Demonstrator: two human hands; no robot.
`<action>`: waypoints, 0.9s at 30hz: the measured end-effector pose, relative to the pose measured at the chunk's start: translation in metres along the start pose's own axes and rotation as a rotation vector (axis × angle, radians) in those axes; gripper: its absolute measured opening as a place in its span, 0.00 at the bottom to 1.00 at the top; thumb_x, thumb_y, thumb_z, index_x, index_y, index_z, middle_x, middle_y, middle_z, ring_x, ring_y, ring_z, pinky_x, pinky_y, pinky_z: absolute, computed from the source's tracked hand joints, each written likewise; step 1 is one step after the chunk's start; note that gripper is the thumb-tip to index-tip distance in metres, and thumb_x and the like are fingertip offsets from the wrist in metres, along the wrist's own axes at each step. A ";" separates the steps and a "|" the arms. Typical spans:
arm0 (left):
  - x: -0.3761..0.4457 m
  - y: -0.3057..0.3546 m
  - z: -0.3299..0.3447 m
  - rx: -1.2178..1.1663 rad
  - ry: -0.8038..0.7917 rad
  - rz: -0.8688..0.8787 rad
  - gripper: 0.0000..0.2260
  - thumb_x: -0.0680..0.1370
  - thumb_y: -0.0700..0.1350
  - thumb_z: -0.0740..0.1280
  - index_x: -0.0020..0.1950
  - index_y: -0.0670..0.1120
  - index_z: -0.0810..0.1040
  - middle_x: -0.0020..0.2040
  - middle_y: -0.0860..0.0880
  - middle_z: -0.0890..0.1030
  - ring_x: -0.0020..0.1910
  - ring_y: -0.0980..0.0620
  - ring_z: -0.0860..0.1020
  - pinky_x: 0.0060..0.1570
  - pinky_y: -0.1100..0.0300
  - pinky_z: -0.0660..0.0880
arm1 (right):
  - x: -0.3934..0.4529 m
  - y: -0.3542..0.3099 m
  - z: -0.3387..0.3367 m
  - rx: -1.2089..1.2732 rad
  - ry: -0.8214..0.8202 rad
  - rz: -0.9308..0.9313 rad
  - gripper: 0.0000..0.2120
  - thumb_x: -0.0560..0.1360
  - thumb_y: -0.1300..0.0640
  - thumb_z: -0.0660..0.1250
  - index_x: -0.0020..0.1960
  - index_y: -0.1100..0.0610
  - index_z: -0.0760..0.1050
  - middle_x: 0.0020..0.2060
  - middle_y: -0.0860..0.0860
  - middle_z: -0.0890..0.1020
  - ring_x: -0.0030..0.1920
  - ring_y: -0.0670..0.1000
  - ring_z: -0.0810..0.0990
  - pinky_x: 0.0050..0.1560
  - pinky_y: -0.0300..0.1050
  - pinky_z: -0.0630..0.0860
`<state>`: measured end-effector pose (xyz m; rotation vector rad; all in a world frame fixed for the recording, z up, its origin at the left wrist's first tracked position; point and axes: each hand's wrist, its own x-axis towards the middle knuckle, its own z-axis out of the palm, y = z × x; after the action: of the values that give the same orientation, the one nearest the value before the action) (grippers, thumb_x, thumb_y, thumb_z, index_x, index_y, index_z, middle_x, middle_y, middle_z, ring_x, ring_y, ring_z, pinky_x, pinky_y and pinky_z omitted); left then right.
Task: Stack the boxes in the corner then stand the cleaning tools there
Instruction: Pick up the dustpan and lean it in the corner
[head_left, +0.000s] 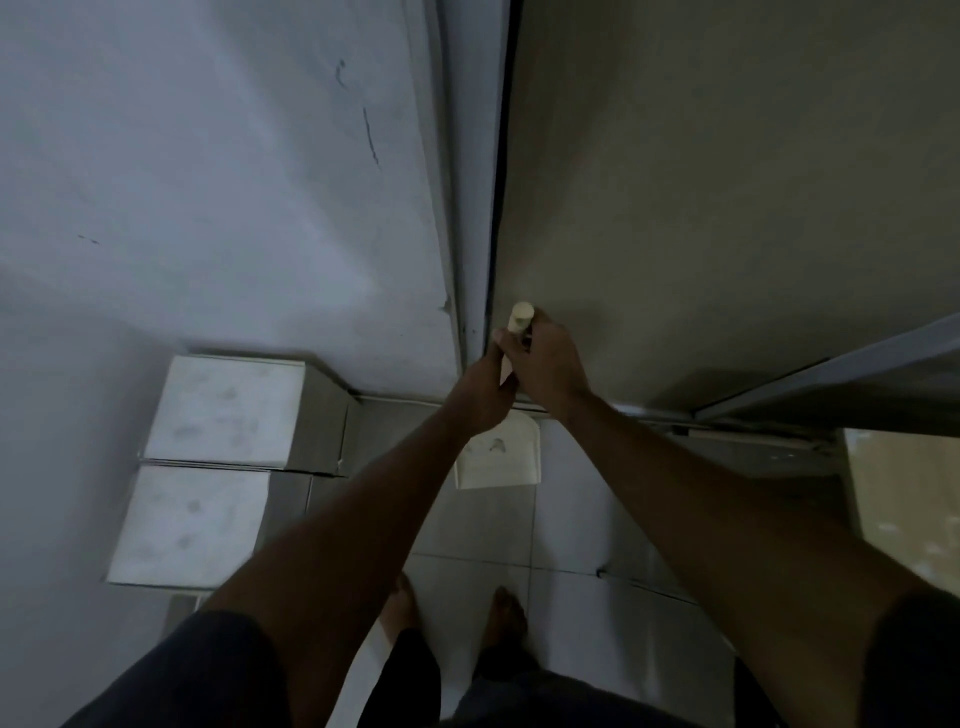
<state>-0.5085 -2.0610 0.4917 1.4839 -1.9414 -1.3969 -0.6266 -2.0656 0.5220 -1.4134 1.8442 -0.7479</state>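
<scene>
Bare feet (506, 618) on open floor tiles (582, 519), both hands curled round a pale handle (519, 325), left hand (480, 389) below right hand (550, 358), dustpan (501, 457) at the corner's edge, two stacks of boxes (208, 467) against the left wall (208, 182).

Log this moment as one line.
left hand: grips handle | right hand: grips handle | dustpan: on floor | boxes: by wall

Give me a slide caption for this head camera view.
Both hands, left hand and right hand, grip a dustpan handle upright in the corner, beside two white boxes.
</scene>
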 end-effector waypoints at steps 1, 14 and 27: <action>0.001 -0.001 -0.001 0.003 0.004 0.009 0.24 0.82 0.41 0.64 0.77 0.43 0.62 0.58 0.46 0.79 0.54 0.47 0.80 0.43 0.75 0.70 | 0.002 -0.001 0.000 0.000 -0.003 -0.001 0.14 0.80 0.50 0.68 0.57 0.60 0.76 0.50 0.56 0.84 0.49 0.55 0.83 0.48 0.45 0.77; 0.020 -0.006 -0.010 0.105 -0.042 0.041 0.27 0.79 0.41 0.68 0.75 0.45 0.63 0.59 0.44 0.80 0.46 0.49 0.81 0.40 0.66 0.74 | 0.027 -0.002 0.000 -0.038 -0.136 0.063 0.23 0.82 0.54 0.62 0.74 0.60 0.63 0.64 0.59 0.77 0.63 0.60 0.77 0.59 0.47 0.72; 0.004 0.013 -0.031 0.248 0.005 0.031 0.37 0.79 0.55 0.66 0.81 0.46 0.52 0.76 0.43 0.68 0.73 0.44 0.69 0.72 0.48 0.67 | 0.003 0.005 -0.023 -0.129 -0.194 0.083 0.31 0.83 0.58 0.61 0.81 0.62 0.51 0.75 0.61 0.67 0.74 0.59 0.68 0.68 0.42 0.64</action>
<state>-0.4941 -2.0799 0.5161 1.5515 -2.1895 -1.1711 -0.6481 -2.0668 0.5312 -1.4269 1.8125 -0.4404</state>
